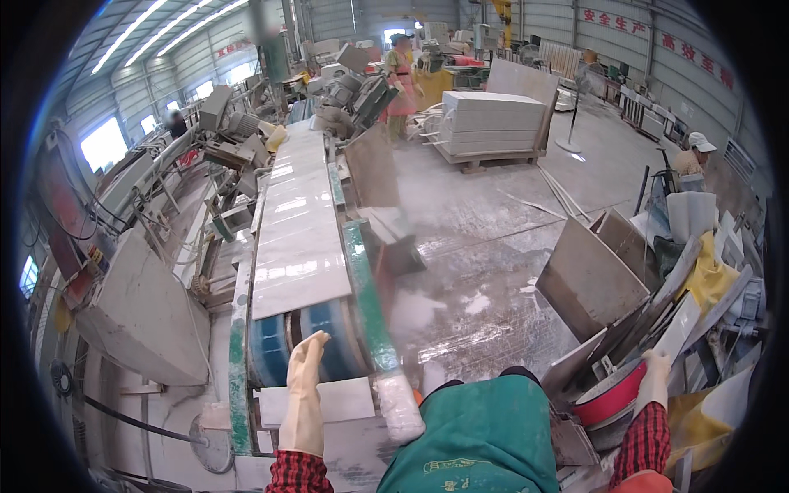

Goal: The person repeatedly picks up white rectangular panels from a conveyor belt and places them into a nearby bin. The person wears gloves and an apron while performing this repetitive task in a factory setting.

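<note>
A narrow white strip (680,327) leans at the right, its lower end by the gloved right hand (653,380); I cannot tell whether those fingers pinch it. A red tub (612,394) sits just left of that hand. The gloved left hand (306,382) is in front of the conveyor's blue belt (330,329); how its fingers stand is unclear. Farther along the conveyor lie glossy pale slabs (297,238), and stacked white blocks (491,123) stand far right of them.
</note>
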A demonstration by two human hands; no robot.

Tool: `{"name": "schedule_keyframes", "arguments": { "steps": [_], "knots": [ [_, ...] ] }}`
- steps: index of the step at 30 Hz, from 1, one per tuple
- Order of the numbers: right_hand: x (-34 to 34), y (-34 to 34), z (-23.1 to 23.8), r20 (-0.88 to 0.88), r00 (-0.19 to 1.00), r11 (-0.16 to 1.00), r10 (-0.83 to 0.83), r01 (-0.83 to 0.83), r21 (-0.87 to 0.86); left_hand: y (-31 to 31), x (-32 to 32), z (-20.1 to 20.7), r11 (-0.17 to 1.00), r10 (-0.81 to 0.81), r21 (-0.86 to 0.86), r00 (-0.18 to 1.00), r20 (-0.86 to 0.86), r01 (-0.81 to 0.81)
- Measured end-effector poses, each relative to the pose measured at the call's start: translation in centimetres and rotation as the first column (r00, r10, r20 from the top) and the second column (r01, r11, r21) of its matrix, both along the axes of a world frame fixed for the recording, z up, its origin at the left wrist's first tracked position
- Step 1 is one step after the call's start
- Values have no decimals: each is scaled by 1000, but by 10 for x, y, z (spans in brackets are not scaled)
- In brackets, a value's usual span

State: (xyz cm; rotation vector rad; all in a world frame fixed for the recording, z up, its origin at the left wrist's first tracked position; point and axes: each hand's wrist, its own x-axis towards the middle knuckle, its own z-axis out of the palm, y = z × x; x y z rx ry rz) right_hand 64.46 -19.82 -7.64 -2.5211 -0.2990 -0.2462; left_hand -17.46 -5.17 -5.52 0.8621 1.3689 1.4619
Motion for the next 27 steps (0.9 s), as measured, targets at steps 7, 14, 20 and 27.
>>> {"name": "schedule_keyframes", "arguments": {
  "steps": [7,14,20,27],
  "knots": [
    [-50,58,78,-457,710,545,535,123,829,20,-1,-5,994,85,33,950,300,-100],
    [-263,143,126,-332,239,402,913,-374,836,48,152,47,868,-407,-10,722,559,497],
    [-438,189,152,-317,-423,-103,849,-720,686,66,139,10,864,-276,283,-79,958,416],
    [-559,212,127,98,-747,-703,657,-654,-280,20,48,28,986,30,56,503,864,-155]
  ]
}}
